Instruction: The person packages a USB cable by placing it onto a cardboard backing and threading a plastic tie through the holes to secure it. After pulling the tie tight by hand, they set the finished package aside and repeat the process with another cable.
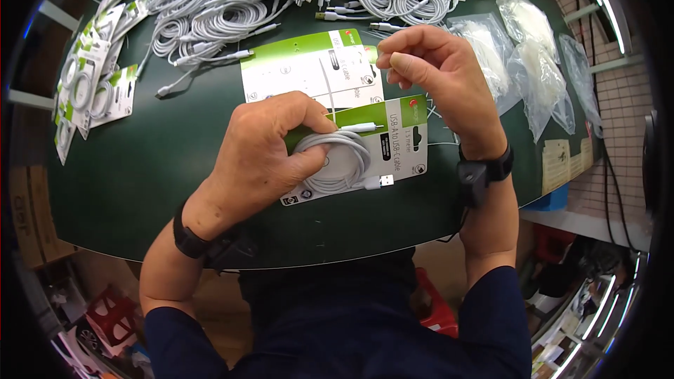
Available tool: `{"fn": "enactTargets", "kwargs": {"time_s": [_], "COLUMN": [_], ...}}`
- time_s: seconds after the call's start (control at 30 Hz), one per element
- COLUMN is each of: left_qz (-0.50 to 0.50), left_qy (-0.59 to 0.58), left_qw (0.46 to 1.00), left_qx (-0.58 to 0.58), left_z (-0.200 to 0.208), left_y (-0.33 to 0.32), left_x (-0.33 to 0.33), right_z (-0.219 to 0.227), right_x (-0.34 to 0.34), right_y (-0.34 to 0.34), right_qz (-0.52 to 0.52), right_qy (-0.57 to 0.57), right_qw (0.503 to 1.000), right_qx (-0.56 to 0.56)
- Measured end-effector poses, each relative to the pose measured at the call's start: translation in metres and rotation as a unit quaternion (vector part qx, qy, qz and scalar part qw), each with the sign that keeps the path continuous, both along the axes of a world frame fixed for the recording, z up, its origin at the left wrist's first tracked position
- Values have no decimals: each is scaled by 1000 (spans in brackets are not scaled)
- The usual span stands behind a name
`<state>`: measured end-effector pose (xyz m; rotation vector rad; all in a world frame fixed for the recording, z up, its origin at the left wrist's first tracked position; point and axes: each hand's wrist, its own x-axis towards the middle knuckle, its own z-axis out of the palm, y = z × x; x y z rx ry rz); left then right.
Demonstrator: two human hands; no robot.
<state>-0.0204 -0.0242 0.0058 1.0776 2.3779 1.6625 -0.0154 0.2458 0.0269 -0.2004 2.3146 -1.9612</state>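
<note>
The head view shows me a coiled USB cable (361,161) on a backing card (393,158), just above the near edge of the dark green counter (393,221). The card's long axis runs left to right, its right end tilted slightly upward, with the hang hole at that end. Both plugs point right: the slim upper plug (361,127) and the lower USB-A plug (385,180) with its metal shell. The cable is smooth, pale grey and wound into a rounded loop; the card is flat, glossy, white and green. My left hand (263,137) has its thumb and index finger closed on the coil's left side, beside a thin white strand (327,84). My right hand (449,74) is raised, fingers curled, the thumb near the index finger; I cannot tell whether they grip anything.
</note>
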Motion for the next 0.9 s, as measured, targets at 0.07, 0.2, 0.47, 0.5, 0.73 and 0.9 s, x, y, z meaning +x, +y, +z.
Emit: {"fn": "enactTargets", "kwargs": {"time_s": [0.07, 0.2, 0.47, 0.5, 0.73, 0.9], "left_qz": [2, 31, 30, 29, 35, 39], "left_qy": [-33, -63, -64, -65, -57, -122], "left_qw": [999, 998, 997, 997, 998, 991], "left_qx": [-11, -4, -16, -17, -15, -30], "left_z": [-1, -7, -15, -15, -11, -7], "left_y": [0, 1, 2, 2, 3, 3], "left_x": [0, 0, -5, -5, -3, 2], "right_z": [3, 9, -9, -10, -14, -11], "right_x": [6, 18, 25, 25, 26, 24], "right_y": [-8, -38, -54, -55, -58, -57], "right_qz": [-13, 80, 56, 53, 40, 49], "right_qy": [50, 329, 371, 378, 397, 385], "right_qw": [998, 902, 844, 842, 838, 846], "right_qx": [29, 268, 383, 382, 373, 366]}}
